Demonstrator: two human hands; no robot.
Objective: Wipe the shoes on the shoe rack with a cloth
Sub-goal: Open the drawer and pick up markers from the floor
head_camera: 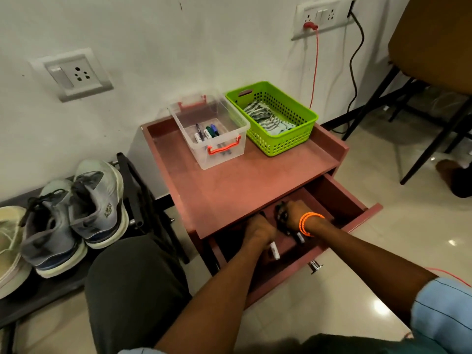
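Grey sneakers stand on a low black shoe rack at the left, beside a pale shoe. A striped cloth lies in the green basket on the red side table. Both hands are inside the table's open drawer. My left hand is closed around a marker with a white end. My right hand, with orange bands at the wrist, grips several dark markers.
A clear plastic box with markers stands on the table next to the basket. A chair and cables are at the right, with someone's foot on the floor. My knee is between rack and table.
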